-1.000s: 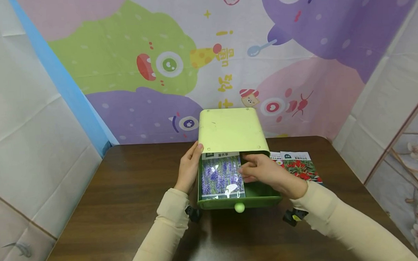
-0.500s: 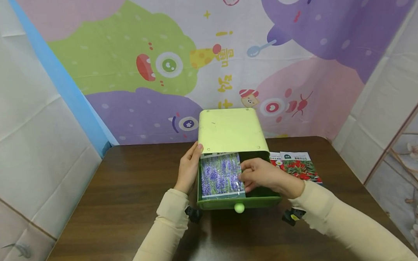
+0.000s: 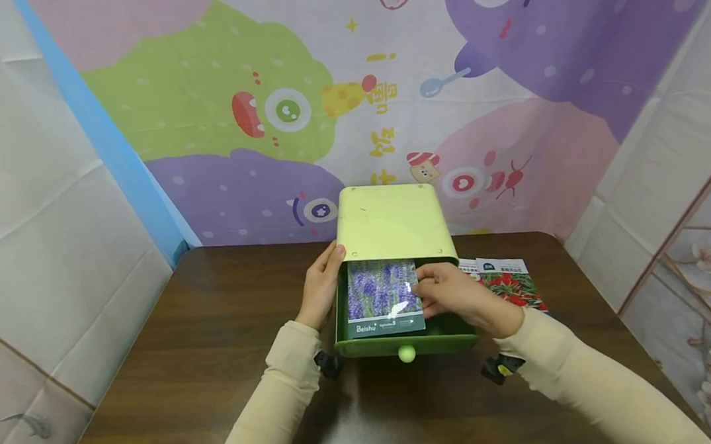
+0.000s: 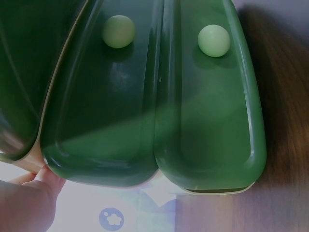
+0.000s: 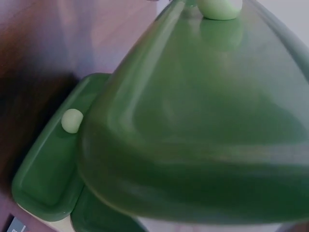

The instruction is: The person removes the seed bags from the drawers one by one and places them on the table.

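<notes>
A seed packet point(image 3: 384, 290) with a picture of purple lavender lies in the pulled-out green top drawer point(image 3: 450, 342), its upper end hidden under the cabinet's top. My right hand point(image 3: 454, 294) reaches into the drawer and pinches the packet's right edge with curled fingers. The pale yellow-green drawer cabinet point(image 3: 394, 220) stands on the table. Against its left side my left hand point(image 3: 321, 283) rests, fingers fairly straight and thumb near the front corner. In the left wrist view, part of that left hand point(image 4: 31, 200) touches the cabinet's edge.
More seed packets point(image 3: 513, 284), one with red flowers, lie to the right of the cabinet on the brown wooden table point(image 3: 235, 333). Two closed lower drawers point(image 4: 212, 121) with round knobs show below the open one. A cartoon-printed cloth point(image 3: 207, 89) hangs behind.
The lavender packet has shifted slightly right and its lower end has lifted, so the printed bottom strip shows. My right hand moved with it; my left hand stayed in place.
</notes>
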